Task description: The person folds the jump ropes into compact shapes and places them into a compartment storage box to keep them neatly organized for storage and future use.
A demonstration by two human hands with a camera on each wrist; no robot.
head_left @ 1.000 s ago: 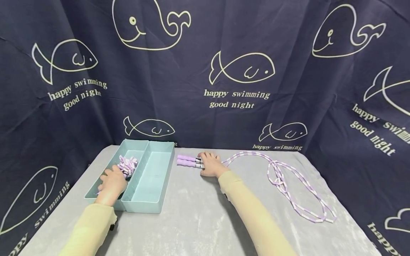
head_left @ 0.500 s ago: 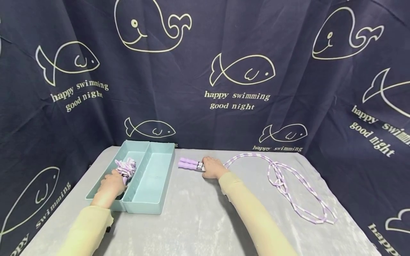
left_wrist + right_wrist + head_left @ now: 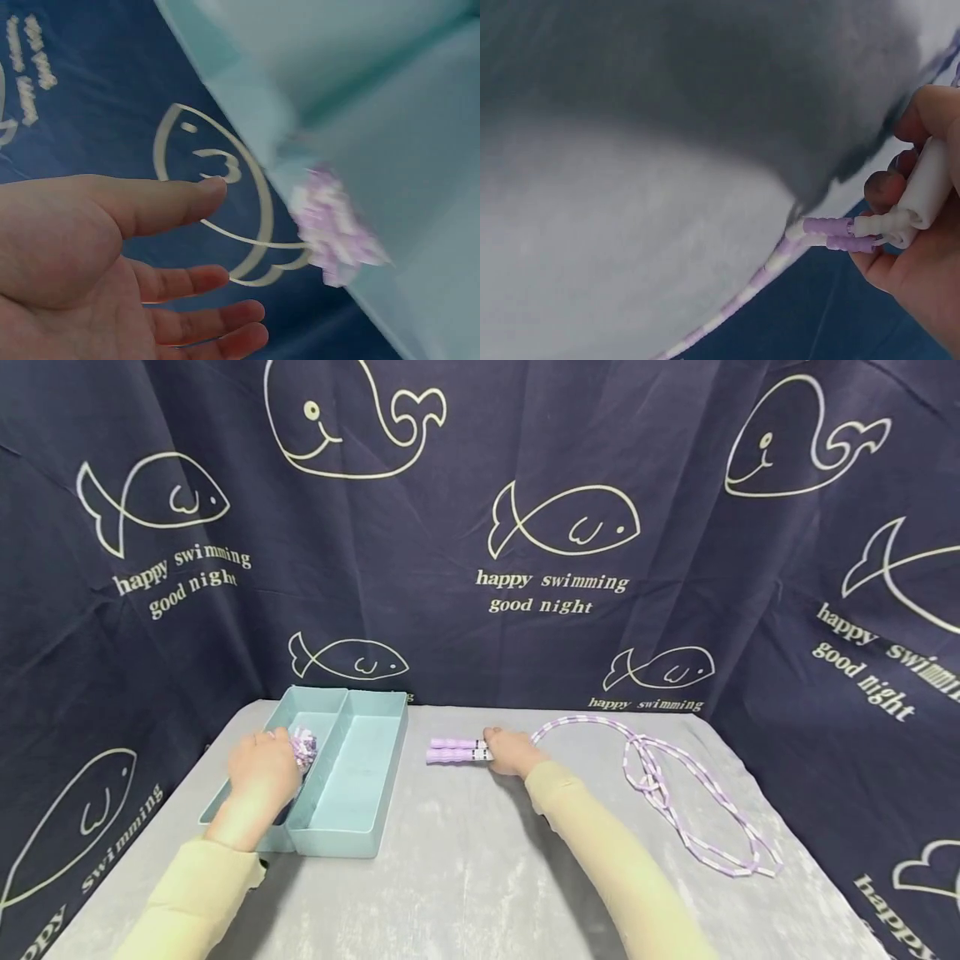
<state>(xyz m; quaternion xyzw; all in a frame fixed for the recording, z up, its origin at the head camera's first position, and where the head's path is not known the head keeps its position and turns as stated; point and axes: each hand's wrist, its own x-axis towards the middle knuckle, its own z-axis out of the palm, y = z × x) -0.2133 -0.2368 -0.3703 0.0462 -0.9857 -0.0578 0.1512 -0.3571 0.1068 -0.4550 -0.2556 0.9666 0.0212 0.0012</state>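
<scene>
In the head view my left hand [image 3: 262, 768] is over the left compartment of a light blue two-part box [image 3: 348, 789]. Its thumb and fingers are spread and hold nothing in the left wrist view. A bundled purple-and-white beaded jump rope [image 3: 334, 229] is just past the fingertips; in the head view the hand partly covers it. My right hand [image 3: 513, 752] grips a second jump rope by its two purple handles [image 3: 453, 752], side by side, ends pointing left. White handle ends [image 3: 926, 184] show between those fingers, with beaded rope [image 3: 739, 300] running out of them.
The second jump rope's loose loops [image 3: 697, 772] spread over the right side of the grey cloth-covered table [image 3: 450, 893]. The box's right compartment holds nothing. A dark blue curtain [image 3: 420, 543] with fish prints rises behind and on both sides.
My left hand has let go of the bundled jump rope and risen a little above it. My right hand has shifted slightly right with the two handles.
</scene>
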